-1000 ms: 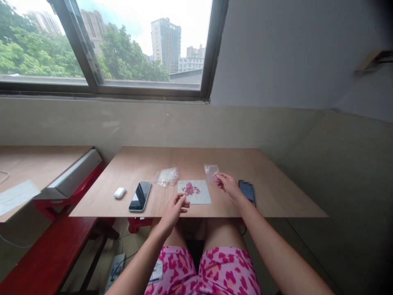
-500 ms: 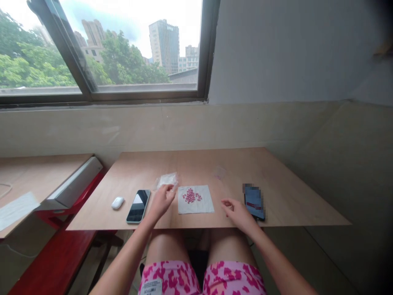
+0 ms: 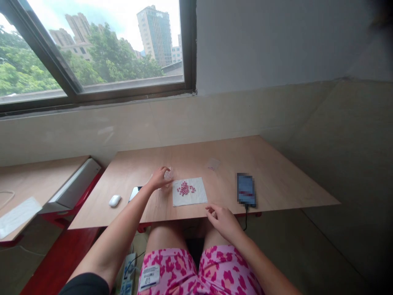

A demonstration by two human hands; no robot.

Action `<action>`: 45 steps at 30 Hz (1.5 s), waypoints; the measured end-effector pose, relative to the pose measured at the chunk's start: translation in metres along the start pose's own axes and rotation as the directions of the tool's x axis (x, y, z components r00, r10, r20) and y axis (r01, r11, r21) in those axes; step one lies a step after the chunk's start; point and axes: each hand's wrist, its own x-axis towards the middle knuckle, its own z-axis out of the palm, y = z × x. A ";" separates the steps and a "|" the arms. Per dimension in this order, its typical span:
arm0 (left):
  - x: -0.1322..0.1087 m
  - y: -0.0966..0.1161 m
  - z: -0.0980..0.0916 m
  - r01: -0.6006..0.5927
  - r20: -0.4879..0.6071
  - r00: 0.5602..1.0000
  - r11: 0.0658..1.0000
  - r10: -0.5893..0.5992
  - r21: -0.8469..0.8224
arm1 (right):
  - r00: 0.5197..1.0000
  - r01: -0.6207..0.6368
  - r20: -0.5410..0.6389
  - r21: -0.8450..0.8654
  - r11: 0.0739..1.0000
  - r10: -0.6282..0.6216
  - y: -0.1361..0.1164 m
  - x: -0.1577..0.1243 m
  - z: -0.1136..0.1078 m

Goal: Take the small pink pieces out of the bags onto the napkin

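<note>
My left hand [image 3: 160, 179] reaches to the crumpled clear plastic bag [image 3: 168, 174], its thumb and fingers closed on the film. Just right of it, a pile of small pink beads [image 3: 185, 188] lies on a white square sheet [image 3: 190, 200]. At the table's front edge hovers my right hand [image 3: 223, 220], fingers loosely curled inward, and nothing shows in them. Farther back lies a small clear bag [image 3: 213, 164] with a few pink pieces in it.
A phone [image 3: 135, 192] is partly hidden behind my left forearm, with a white mouse [image 3: 114, 200] to its left. On the right, another phone [image 3: 246, 190] has a cable [image 3: 246, 217] hanging over the edge of the wooden table [image 3: 285, 180]. A red bench [image 3: 66, 256] stands at left.
The view has shifted, tilting the table. My left hand has moved up and forward on the plastic bag, which now looks more crumpled. My right hand has drawn back toward the table edge.
</note>
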 end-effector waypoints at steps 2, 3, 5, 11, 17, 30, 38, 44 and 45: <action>-0.005 0.007 -0.008 -0.040 -0.046 0.998 0.998 0.038 -0.038 | 1.000 0.018 -0.005 0.004 1.000 -0.018 -0.003 -0.002 -0.004; -0.008 0.012 -0.013 -0.058 -0.072 0.996 0.996 0.053 -0.063 | 1.000 0.025 -0.005 0.008 1.000 -0.025 -0.005 -0.003 -0.006; -0.016 0.029 -0.022 -0.092 -0.108 0.991 0.989 0.080 -0.114 | 0.999 0.037 -0.012 0.027 0.999 -0.037 -0.009 -0.004 -0.009; -0.077 0.115 -0.025 -0.247 -0.137 0.963 0.961 0.230 -0.125 | 0.986 0.155 -0.101 0.261 0.953 -0.133 -0.032 -0.012 -0.013; -0.153 0.176 0.013 -0.247 -0.045 0.969 0.943 0.244 -0.224 | 0.968 0.248 -0.059 0.309 0.918 -0.242 -0.052 -0.026 0.000; -0.178 0.178 0.023 -0.124 -0.032 0.992 0.920 0.120 -0.372 | 0.969 0.235 -0.030 0.412 0.880 -0.244 -0.059 -0.035 0.018; -0.176 0.170 0.021 -0.015 0.203 0.973 0.912 0.107 -0.409 | 0.894 0.371 0.186 0.201 0.907 -0.407 -0.066 -0.043 0.021; -0.182 0.183 0.022 -0.116 0.288 0.937 0.953 0.199 -0.280 | 0.870 0.375 0.365 -0.056 0.925 -0.331 -0.060 -0.055 0.040; -0.183 0.184 0.023 -0.137 0.294 0.932 0.955 0.214 -0.263 | 0.864 0.389 0.369 -0.052 0.920 -0.344 -0.060 -0.057 0.041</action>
